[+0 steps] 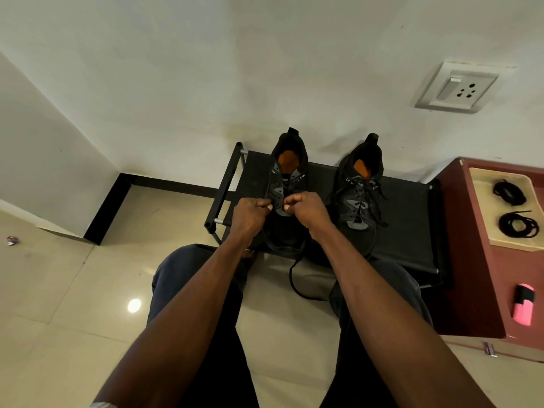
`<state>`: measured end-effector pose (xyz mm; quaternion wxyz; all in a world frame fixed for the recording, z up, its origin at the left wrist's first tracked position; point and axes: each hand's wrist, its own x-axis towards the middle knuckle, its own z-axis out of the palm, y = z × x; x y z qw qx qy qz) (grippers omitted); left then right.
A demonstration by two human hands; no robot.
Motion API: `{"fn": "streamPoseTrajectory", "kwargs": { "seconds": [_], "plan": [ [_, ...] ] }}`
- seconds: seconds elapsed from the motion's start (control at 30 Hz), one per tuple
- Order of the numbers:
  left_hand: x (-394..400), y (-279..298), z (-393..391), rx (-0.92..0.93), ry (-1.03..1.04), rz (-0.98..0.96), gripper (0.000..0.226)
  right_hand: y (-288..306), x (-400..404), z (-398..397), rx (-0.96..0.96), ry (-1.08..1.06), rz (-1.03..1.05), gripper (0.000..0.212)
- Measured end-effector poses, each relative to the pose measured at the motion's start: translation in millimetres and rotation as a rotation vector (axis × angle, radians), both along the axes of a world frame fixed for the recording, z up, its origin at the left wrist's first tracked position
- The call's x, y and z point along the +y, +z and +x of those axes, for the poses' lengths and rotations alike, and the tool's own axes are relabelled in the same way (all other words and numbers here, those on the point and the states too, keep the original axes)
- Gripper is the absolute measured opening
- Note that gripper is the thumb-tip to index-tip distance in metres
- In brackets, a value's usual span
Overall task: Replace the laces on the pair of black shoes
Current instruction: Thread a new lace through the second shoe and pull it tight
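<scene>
Two black shoes with orange insoles stand on a low black rack [409,219], toes toward me. Over the left shoe [290,166], whose upper eyelets show no lace, both hands work at its lower eyelets. My left hand [250,213] pinches a black lace [297,287] at the shoe's left side. On the other side, my right hand [309,210] is curled and pinches the same lace. Its loose ends hang off the rack's front edge toward the floor. The right shoe [360,195] is fully laced, its lace untied.
A maroon cabinet [482,290] stands to the right; a beige tray [482,178] on it holds two coiled black laces [516,225]. A pink object [523,304] lies nearer on the cabinet. My knees sit below the rack. A wall socket [459,88] is behind.
</scene>
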<state>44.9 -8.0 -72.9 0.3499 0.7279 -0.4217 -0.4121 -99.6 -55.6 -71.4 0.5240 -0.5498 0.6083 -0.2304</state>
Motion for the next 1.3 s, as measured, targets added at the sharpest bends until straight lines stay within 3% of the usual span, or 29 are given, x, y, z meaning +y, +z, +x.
{"fn": "streamPoseTrajectory", "kwargs": {
  "seconds": [0.13,0.23,0.37,0.43,0.53,0.67,0.77,0.93,1.03,1.13,1.23,1.3],
  "plan": [
    [3.2,3.4,-3.5,-0.031,0.04,-0.056,0.025,-10.9,-0.8,5.6,0.187,0.027,-0.194,0.011],
    [5.3,4.6,-5.3,-0.052,0.046,-0.093,0.018,-22.8,-7.2,6.6,0.264,-0.007,-0.236,0.029],
    [5.0,7.3,-3.4,-0.012,0.015,-0.07,0.02,-28.5,-9.1,12.5,0.165,-0.084,-0.016,0.007],
    [6.2,10.8,-2.7,0.047,0.002,-0.057,0.021,-36.4,-14.8,10.9,0.071,-0.145,0.065,0.035],
    [8.6,9.4,-5.8,0.142,0.025,-0.091,0.014,-37.3,-16.8,7.3,-0.018,-0.13,0.086,0.032],
    [6.8,6.4,-17.4,0.019,0.065,-0.135,0.013,-18.9,-12.7,-2.2,-0.026,-0.02,0.077,0.016],
    [4.9,14.5,-23.5,-0.003,0.125,-0.141,0.013,-17.4,-13.7,-9.3,0.043,0.106,0.069,0.033],
    [-7.4,78.6,-13.7,0.277,0.35,-0.347,0.013,-36.5,-25.8,-11.3,0.198,0.195,0.045,0.063],
    [-16.0,156.7,-8.9,0.565,0.377,-0.621,0.015,-43.1,-25.8,-11.8,0.203,0.182,0.035,0.052],
    [-6.6,230.2,-14.9,0.857,0.254,-0.913,0.008,-21.1,-14.4,-7.8,0.242,0.178,0.038,0.055],
    [-3.4,254.9,-13.4,0.884,0.274,-1.031,0.006,6.9,-1.9,-4.4,0.335,0.194,0.015,0.056],
    [-6.4,234.5,-8.8,0.765,0.427,-0.937,0.005,9.6,-1.5,-6.3,0.349,0.211,-0.007,0.056]
  ]
}}
